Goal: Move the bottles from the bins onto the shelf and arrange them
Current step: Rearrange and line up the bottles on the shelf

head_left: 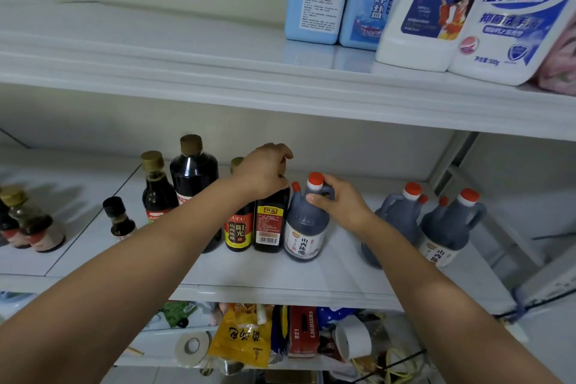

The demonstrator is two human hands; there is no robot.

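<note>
One white middle shelf (343, 268), and about mid-row on it sits a grey red-capped vinegar jug (307, 227) with the right hand (343, 203) curled round its handle, then just left a slimmer dark bottle (269, 224), left hand (265, 171) gripping its top.

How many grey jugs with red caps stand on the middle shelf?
3. The right hand grips the first jug near its cap; the second jug and third jug stand further right. None appears hidden.
</note>
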